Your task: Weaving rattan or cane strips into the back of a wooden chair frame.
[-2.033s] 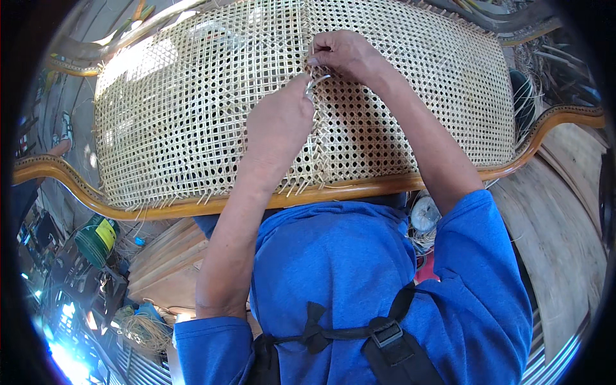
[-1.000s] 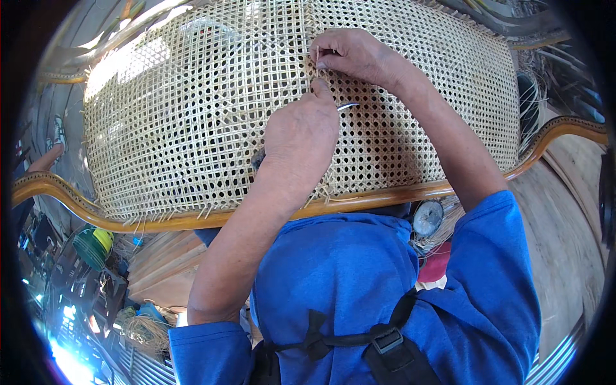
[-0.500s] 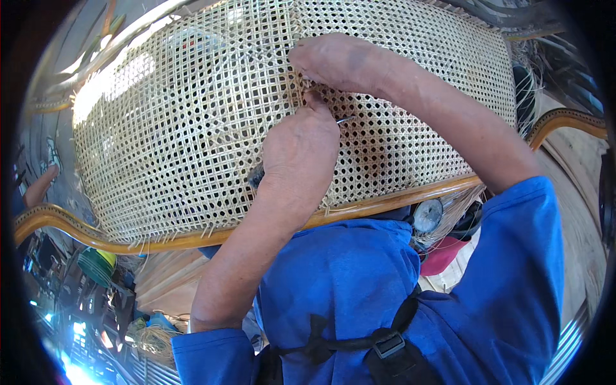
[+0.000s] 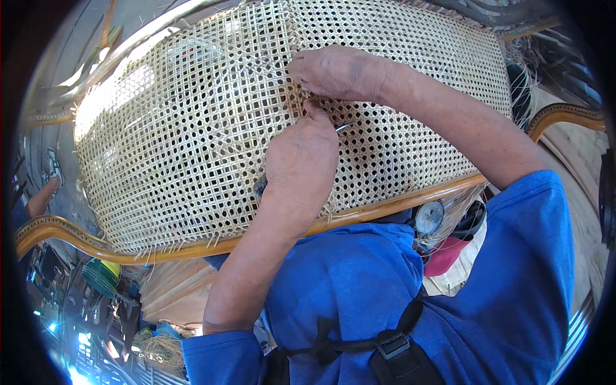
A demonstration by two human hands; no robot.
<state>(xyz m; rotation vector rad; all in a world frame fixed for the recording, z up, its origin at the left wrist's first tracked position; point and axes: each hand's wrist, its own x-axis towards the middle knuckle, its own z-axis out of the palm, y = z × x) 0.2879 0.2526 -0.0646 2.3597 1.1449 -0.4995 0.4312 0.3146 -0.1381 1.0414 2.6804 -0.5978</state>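
Head view: we've got the cane panel spread ahead, its seam running roughly 12 to 6. Right hand is nearer 12, curled over the seam, back up, forearm in from 4; fingertips hidden, so we can't tell whether that grip has anything. Left hand sits just below, thumb toward 12, grip wrapped round a tool, metal tip toward 2.

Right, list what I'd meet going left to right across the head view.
Another person's foot, green bucket, bundle of pale strands, left hand, metal tool tip, round pale disc, curved right end of the wooden frame.
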